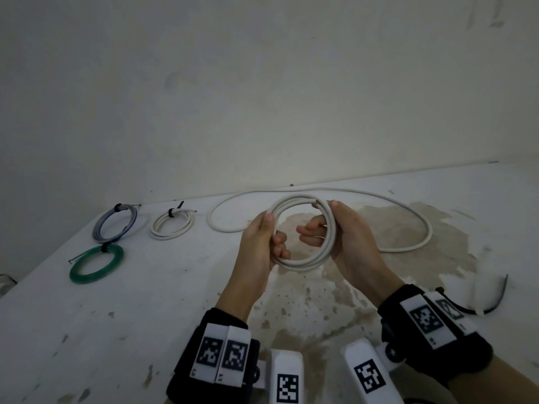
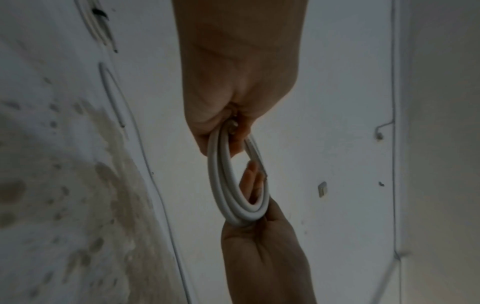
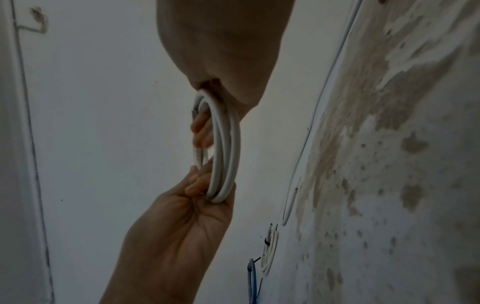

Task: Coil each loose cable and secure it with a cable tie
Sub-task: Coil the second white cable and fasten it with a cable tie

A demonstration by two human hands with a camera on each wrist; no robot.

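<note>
Three tied coils, grey-blue (image 1: 114,223), white (image 1: 172,225) and green (image 1: 96,264), lie on the desk (image 1: 145,301). Above it, the left hand (image 1: 259,243) and right hand (image 1: 347,243) each curl a grip round the half-wound white cable (image 1: 303,259); its tail (image 1: 408,217) trails loose, untied. No legible writing; wristbands bear square code markers only.

No readable text, brand or number anywhere. Only markings were black-and-white square fiducial codes: two on the left wrist band (image 1: 219,353), others on the right wrist band (image 1: 426,319) and on the two white camera housings (image 1: 287,374) just beside the bands. Tiny print under the codes was too small to read.
</note>
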